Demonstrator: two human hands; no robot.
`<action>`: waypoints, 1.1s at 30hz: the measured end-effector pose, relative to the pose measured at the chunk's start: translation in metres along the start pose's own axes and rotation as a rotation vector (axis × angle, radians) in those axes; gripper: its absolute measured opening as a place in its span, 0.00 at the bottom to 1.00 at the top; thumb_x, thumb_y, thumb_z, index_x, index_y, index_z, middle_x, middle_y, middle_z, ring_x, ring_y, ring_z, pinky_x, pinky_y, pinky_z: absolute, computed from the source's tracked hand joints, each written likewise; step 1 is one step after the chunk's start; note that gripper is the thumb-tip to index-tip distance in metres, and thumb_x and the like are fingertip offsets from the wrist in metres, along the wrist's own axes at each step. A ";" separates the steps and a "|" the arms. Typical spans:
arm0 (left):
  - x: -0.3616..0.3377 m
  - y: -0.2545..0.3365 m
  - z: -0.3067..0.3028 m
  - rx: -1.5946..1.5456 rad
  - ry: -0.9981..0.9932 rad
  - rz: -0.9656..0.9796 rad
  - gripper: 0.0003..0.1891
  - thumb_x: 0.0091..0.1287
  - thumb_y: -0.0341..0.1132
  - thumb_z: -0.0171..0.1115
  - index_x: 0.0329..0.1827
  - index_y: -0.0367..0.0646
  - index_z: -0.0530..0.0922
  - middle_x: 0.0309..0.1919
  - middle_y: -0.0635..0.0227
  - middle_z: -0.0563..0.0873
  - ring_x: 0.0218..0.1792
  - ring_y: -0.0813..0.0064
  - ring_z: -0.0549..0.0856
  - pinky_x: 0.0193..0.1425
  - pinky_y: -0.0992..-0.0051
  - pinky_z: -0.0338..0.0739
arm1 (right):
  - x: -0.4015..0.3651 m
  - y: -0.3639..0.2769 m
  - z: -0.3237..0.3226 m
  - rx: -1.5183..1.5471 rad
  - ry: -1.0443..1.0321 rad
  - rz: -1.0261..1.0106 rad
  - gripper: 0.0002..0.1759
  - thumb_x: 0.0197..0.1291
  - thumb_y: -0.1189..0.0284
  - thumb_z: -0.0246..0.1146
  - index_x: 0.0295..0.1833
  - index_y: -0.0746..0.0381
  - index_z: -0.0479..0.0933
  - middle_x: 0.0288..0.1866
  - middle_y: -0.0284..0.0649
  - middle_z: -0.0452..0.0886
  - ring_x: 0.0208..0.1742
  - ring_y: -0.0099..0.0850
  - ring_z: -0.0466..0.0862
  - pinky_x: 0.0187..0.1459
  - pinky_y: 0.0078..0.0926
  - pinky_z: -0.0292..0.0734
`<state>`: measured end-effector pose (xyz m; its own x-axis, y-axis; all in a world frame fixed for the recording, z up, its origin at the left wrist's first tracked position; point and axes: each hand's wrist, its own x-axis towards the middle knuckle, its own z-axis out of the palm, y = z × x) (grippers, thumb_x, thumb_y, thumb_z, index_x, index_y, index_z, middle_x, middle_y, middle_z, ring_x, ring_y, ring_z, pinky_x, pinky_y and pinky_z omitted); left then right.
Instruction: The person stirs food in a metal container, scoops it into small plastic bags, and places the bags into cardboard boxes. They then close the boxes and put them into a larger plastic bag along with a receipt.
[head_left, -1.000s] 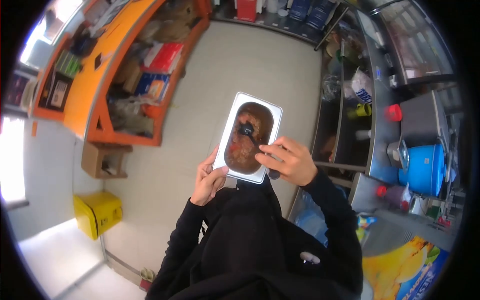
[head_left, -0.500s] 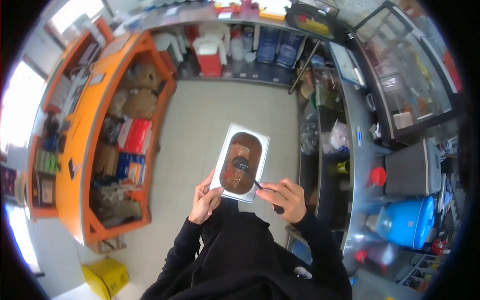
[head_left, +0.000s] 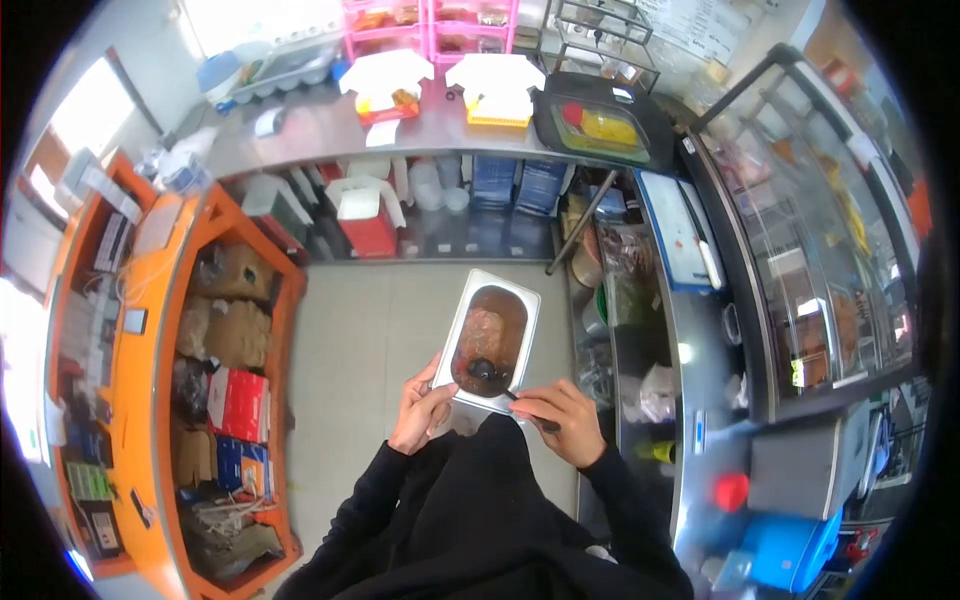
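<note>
My left hand [head_left: 422, 412] grips the near left corner of a deep steel food pan [head_left: 532, 332], thumb over the rim and fingers beneath. Inside the pan is a reddish-brown sauce [head_left: 508, 318] with a paler, chunky patch on its surface. My right hand [head_left: 562, 418] is closed round the handle of a black serving spoon [head_left: 482, 370]. The spoon's bowl lies in the sauce at the end of the pan closest to me. The pan is held in front of my body, above the floor.
Ahead runs a steel counter [head_left: 300, 135] with open food boxes [head_left: 498, 92] on it. An orange shelving unit [head_left: 150, 350] stands left. On the right are a steel counter [head_left: 655, 340], a cutting board with a knife [head_left: 680, 235] and a glass display case [head_left: 800, 240].
The spoon's bowl has moved from the middle of the pan toward its near end. My view has tilted up, showing more of the far counter. Both hands keep their hold.
</note>
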<state>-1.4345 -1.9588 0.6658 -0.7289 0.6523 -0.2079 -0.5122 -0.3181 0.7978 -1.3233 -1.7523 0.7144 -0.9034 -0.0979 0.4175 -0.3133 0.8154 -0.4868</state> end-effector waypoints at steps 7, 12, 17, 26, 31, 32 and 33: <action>0.167 0.041 -0.015 -0.061 0.033 0.052 0.30 0.65 0.23 0.50 0.72 0.40 0.56 0.27 0.74 0.80 0.07 0.90 0.60 0.13 0.85 0.52 | 0.135 0.120 0.010 0.019 0.111 0.051 0.20 0.44 0.80 0.67 0.45 0.50 0.81 0.43 0.27 0.81 0.38 0.30 0.76 0.38 0.27 0.75; 0.278 0.079 -0.020 -0.111 0.156 0.103 0.31 0.65 0.23 0.50 0.72 0.40 0.56 0.30 0.74 0.81 0.07 0.91 0.60 0.13 0.86 0.52 | 0.252 0.204 0.005 -0.052 0.028 -0.065 0.22 0.43 0.80 0.66 0.47 0.49 0.82 0.39 0.27 0.83 0.37 0.32 0.76 0.38 0.27 0.74; 0.358 0.120 -0.038 -0.178 0.235 0.145 0.32 0.65 0.23 0.50 0.73 0.42 0.54 0.34 0.74 0.82 0.07 0.92 0.59 0.13 0.87 0.53 | 0.366 0.264 0.015 0.012 -0.052 -0.206 0.25 0.43 0.81 0.64 0.50 0.48 0.81 0.39 0.25 0.83 0.39 0.31 0.75 0.42 0.29 0.73; 0.498 0.182 -0.109 -0.267 0.257 0.115 0.32 0.66 0.23 0.49 0.74 0.48 0.53 0.34 0.76 0.81 0.07 0.92 0.57 0.13 0.87 0.53 | 0.519 0.340 0.038 -0.053 -0.046 -0.209 0.24 0.50 0.77 0.63 0.57 0.54 0.75 0.47 0.32 0.78 0.45 0.34 0.74 0.47 0.32 0.70; 0.549 0.216 -0.142 -0.197 0.226 0.026 0.33 0.68 0.26 0.51 0.75 0.50 0.50 0.19 0.79 0.73 0.08 0.90 0.57 0.14 0.85 0.52 | 0.593 0.373 0.027 0.009 0.145 -0.079 0.16 0.52 0.77 0.63 0.49 0.57 0.78 0.45 0.36 0.79 0.42 0.37 0.77 0.45 0.33 0.72; 0.556 0.226 -0.150 -0.192 0.145 0.029 0.32 0.69 0.27 0.51 0.75 0.49 0.50 0.27 0.75 0.78 0.11 0.90 0.60 0.17 0.87 0.56 | 0.607 0.378 0.025 0.025 0.184 -0.060 0.16 0.52 0.78 0.63 0.48 0.57 0.79 0.45 0.36 0.79 0.42 0.38 0.77 0.45 0.33 0.72; 0.564 0.231 -0.156 -0.170 0.126 0.032 0.32 0.69 0.28 0.51 0.75 0.50 0.49 0.27 0.76 0.77 0.12 0.90 0.61 0.18 0.86 0.56 | 0.622 0.382 0.023 0.043 0.223 -0.043 0.15 0.52 0.78 0.63 0.47 0.58 0.79 0.45 0.37 0.80 0.43 0.38 0.78 0.45 0.34 0.72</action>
<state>-2.0353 -1.7715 0.6447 -0.7918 0.5521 -0.2614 -0.5492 -0.4561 0.7003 -2.0119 -1.5145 0.7704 -0.8033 0.0005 0.5955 -0.3666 0.7876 -0.4952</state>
